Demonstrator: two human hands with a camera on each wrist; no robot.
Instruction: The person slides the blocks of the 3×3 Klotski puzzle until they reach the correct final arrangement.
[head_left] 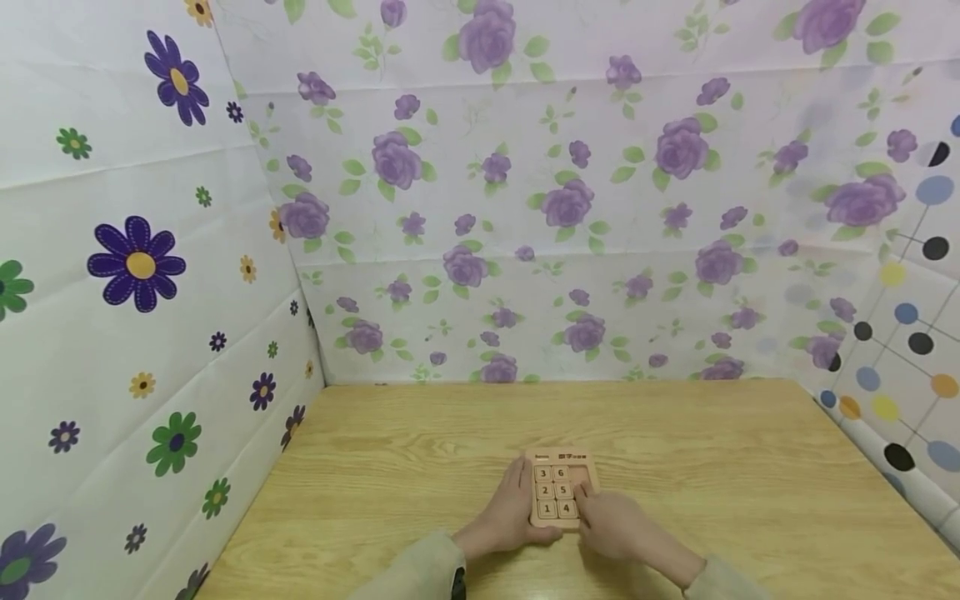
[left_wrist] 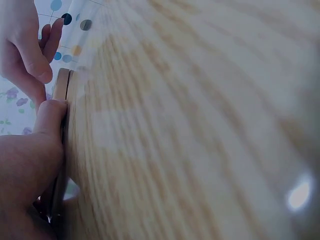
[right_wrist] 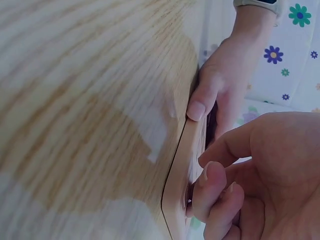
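Note:
A wooden number slide puzzle (head_left: 553,491) lies flat on the table, printed side up. Its square tiles read 3, 6 in the top row, 2, 5 in the middle and 1, 4 at the bottom. The top right slot (head_left: 580,474) is bare; the lower right column is hidden by my right hand. My left hand (head_left: 513,512) holds the frame, fingers along its left side and thumb at the near edge. With bent fingers, my right hand (head_left: 617,523) touches the puzzle's right column. In the right wrist view its fingertips (right_wrist: 215,175) sit close over the face.
The wood-grain table (head_left: 390,450) stretches out around the puzzle. Flower-printed cloth (head_left: 570,200) hangs behind it and at the left, and a dotted cloth (head_left: 907,358) at the right. A dark band (head_left: 459,582) circles the left wrist.

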